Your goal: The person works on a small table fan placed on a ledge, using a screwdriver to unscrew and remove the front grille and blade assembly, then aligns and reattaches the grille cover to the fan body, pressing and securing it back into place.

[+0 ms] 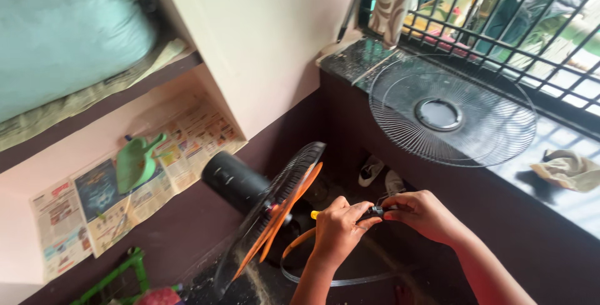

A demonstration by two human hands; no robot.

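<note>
Dark stone window ledge (562,199) under iron bars. Round wire front grille (451,112) already off, lying on ledge. Orange-bladed fan with black rear guard (275,208) standing below. Left hand (337,229) and right hand (424,212) both pinched closed on thin metal rim band (325,277) clasp; band not yet free.

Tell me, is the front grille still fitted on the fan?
No, the round wire grille lies flat on the dark window ledge, apart from the fan, whose orange blades are bare at the front.

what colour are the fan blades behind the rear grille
Orange. The fan blades show best in the head view, just left of the left hand.
</note>
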